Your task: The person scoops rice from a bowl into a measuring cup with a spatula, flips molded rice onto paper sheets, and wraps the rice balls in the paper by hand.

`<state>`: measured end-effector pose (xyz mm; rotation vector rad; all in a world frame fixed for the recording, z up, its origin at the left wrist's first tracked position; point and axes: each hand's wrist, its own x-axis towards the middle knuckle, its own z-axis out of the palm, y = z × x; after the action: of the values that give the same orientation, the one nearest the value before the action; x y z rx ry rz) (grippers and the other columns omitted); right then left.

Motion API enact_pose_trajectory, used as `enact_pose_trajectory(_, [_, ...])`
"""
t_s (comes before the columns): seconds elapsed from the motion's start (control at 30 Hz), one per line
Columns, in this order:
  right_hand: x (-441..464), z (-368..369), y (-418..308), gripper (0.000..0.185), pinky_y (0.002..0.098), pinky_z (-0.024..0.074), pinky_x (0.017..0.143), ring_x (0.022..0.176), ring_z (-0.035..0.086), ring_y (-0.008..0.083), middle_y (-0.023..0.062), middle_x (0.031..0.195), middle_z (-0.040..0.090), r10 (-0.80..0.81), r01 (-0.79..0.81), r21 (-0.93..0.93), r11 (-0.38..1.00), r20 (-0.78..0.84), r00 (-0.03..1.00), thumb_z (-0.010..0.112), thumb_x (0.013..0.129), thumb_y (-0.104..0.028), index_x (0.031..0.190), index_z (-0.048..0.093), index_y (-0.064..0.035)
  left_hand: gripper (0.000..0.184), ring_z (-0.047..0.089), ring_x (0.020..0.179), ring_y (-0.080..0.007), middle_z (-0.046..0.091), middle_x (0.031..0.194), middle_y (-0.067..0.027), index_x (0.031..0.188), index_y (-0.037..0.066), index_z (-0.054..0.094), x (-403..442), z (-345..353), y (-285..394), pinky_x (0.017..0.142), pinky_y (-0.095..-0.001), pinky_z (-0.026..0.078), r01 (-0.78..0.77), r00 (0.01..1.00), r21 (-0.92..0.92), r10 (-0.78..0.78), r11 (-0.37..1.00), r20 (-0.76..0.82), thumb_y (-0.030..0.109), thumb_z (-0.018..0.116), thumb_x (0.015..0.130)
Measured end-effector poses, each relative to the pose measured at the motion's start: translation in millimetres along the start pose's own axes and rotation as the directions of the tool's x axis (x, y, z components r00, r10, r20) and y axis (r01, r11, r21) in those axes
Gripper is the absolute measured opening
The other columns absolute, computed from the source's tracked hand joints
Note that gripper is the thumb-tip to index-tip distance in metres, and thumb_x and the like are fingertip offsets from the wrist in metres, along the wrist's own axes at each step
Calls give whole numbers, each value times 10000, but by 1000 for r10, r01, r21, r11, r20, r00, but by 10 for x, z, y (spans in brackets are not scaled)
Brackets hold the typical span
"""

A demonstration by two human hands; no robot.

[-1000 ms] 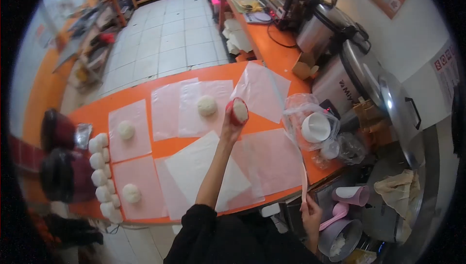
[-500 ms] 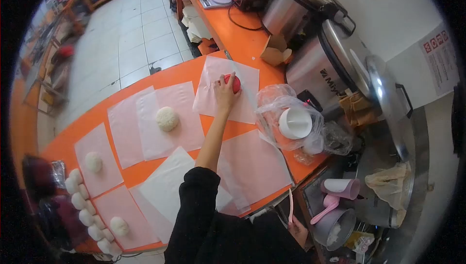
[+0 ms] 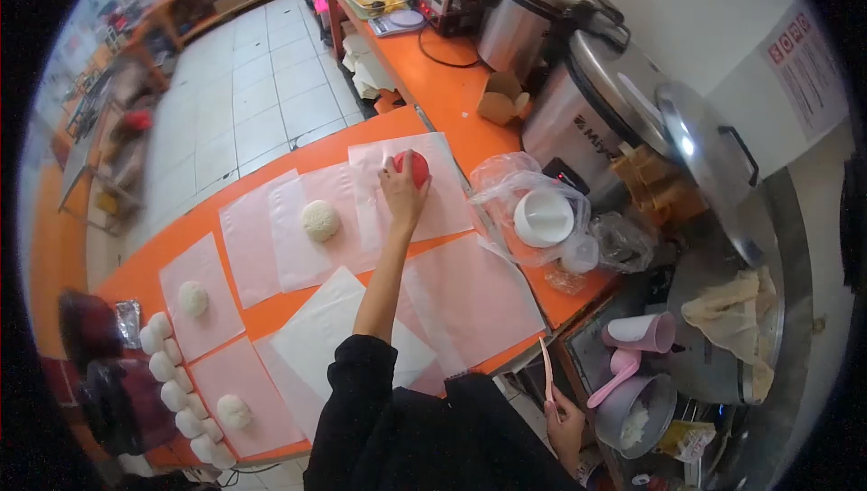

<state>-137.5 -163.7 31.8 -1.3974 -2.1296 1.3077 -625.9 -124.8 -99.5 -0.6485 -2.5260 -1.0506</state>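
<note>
My left hand (image 3: 404, 191) reaches forward, its fingers closed around a small red bowl (image 3: 414, 168) on a sheet of wrapping paper (image 3: 444, 209). Whatever lies under the bowl is hidden. Low on the right, my right hand (image 3: 565, 425) grips a thin pink utensil (image 3: 546, 370), seen nearly edge-on, perhaps a rice paddle. Rounded white rice mounds sit on other sheets: one mound (image 3: 320, 221) just left of my left hand, another mound (image 3: 192, 299) farther left, and a third mound (image 3: 234, 411) at the lower left.
Several white wrapped bundles (image 3: 175, 395) line the table's left end. A big steel rice cooker (image 3: 578, 112) stands at right, near a white container (image 3: 543, 218) in plastic. A grey pot (image 3: 636, 423) with rice and a pink ladle (image 3: 623, 369) are beside my right hand.
My left hand and the red bowl have shifted slightly toward me and left, with the paper under them sliding over the neighbouring sheet. The camera view has also tilted a little.
</note>
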Motion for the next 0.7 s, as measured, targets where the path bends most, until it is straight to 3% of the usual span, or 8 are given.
enact_pose_trajectory(0.2, [-214,-710,611,386,290,444,827,958,580,193,128,1130,595,118,-117,12,993,-106,987,574,871,-183,1195,532,23,610,523,951,-301,533,1025,-157,1187,58,462,-345,-355,807,833,-413,426,-250,962,-462,165,851,-216,221,762,681])
enact_pose_trajectory(0.23, [-253,-960,766,398,283,451,792,916,580,180,107,1106,598,126,-117,61,991,-176,976,580,872,-202,1198,529,19,587,542,913,-252,531,1016,-129,1193,39,448,-596,-273,991,745,-359,468,-142,990,-719,110,681,-91,224,743,720])
enact_pose_trajectory(0.27, [-319,-1225,898,410,276,457,757,874,580,167,86,1082,602,139,-116,108,987,-244,960,587,872,-222,1201,526,15,578,542,877,-182,522,1035,-104,1242,39,398,-915,-278,1174,671,-303,482,282,937,-880,86,383,338,228,694,783])
enact_pose_trajectory(0.3, [-404,-1483,870,416,278,456,709,818,568,152,61,1016,607,143,-118,102,988,-290,946,573,881,-237,1207,521,16,572,534,845,-148,511,1068,-105,1296,46,333,-1195,-446,1449,649,-280,480,478,833,-841,171,253,526,264,616,848])
enact_pose_trajectory(0.37, [-577,-2043,782,396,283,445,630,724,544,124,32,870,603,186,-169,79,982,-326,927,544,895,-241,1197,526,15,586,532,900,-179,480,1171,-114,1360,65,264,-1694,-536,1817,737,-301,470,468,607,-789,503,399,615,350,503,908])
enact_pose_trajectory(0.43, [-677,-2456,830,360,293,433,595,667,534,122,41,761,590,261,-287,-52,957,-283,923,521,896,-228,1165,546,11,566,528,991,-220,447,1239,-127,1352,69,284,-2277,-443,2138,854,-331,432,375,546,-824,617,425,567,355,496,912])
enact_pose_trajectory(0.57, [-916,-2893,939,259,304,422,517,535,549,125,78,588,574,302,-461,-430,776,-388,871,473,884,-199,917,619,12,530,524,1042,-249,501,1188,-161,1303,49,350,-2993,-724,2875,912,-331,392,557,328,-639,566,531,756,391,472,917])
enact_pose_trajectory(0.7, [-672,-3173,1736,225,366,465,608,640,610,256,172,685,611,441,-528,-404,747,-293,848,515,810,-169,820,629,25,536,534,1013,-244,562,1074,-183,1278,27,373,-3612,-460,3116,889,-321,401,457,235,-589,548,667,803,415,454,918])
